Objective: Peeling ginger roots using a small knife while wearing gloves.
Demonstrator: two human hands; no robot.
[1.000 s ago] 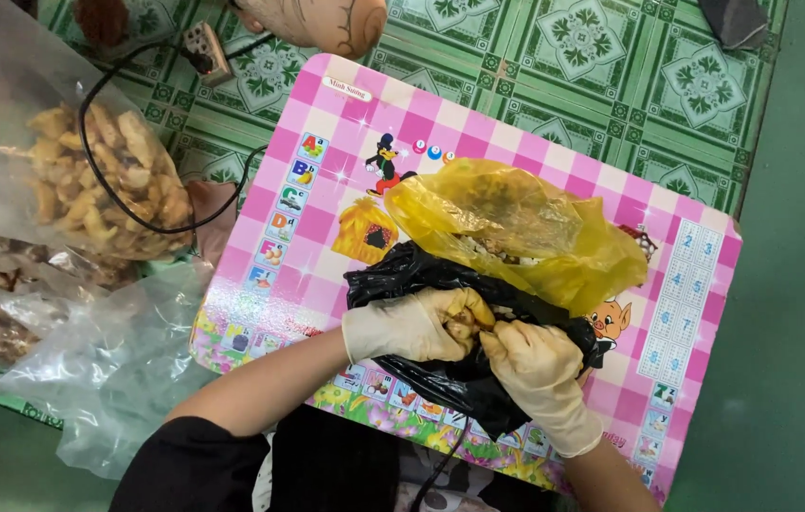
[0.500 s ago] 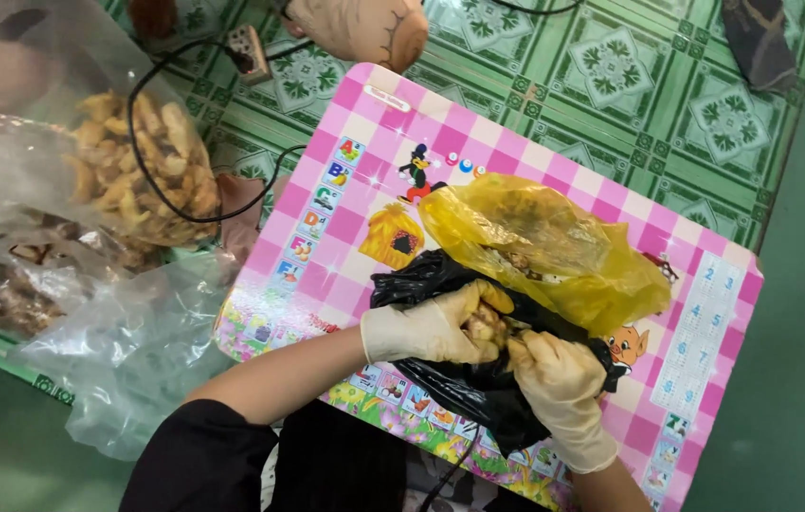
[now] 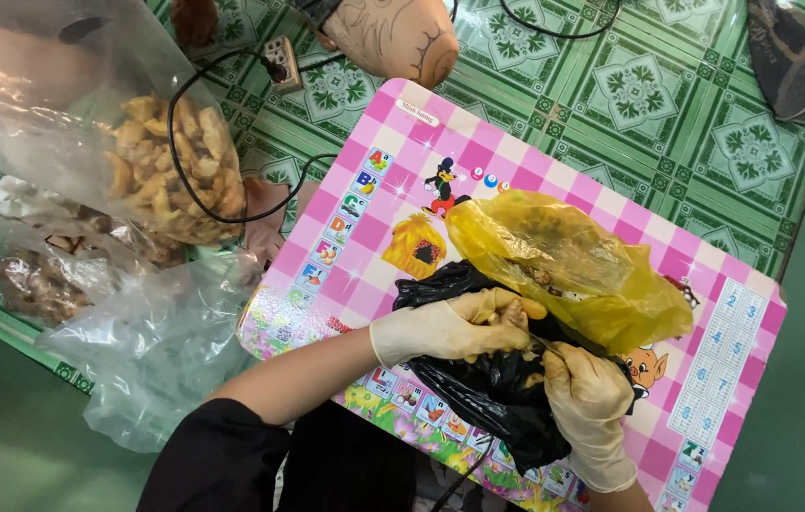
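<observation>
Both my hands wear cream rubber gloves and work over a black plastic bag (image 3: pixel 488 393) lying on a pink chequered children's board (image 3: pixel 402 218). My left hand (image 3: pixel 450 327) is curled around a small yellowish-brown piece held above the bag. My right hand (image 3: pixel 587 393) pinches the same piece from the right, fingers closed. A yellow plastic bag (image 3: pixel 563 265) with dark contents lies just behind the hands, touching the black bag.
Clear plastic bags (image 3: pixel 146 180) of pale dried pieces lie to the left on the green patterned floor mat (image 3: pixel 649 104). A black cable (image 3: pixel 232 142) with a plug loops over them. A round tan object (image 3: pixel 393 38) lies at the top. An empty clear bag (image 3: pixel 156 351) lies beside the board.
The view has shifted, so the board and bags sit lower and further right in frame. My hands stay together on the piece over the black bag, with only small finger movements.
</observation>
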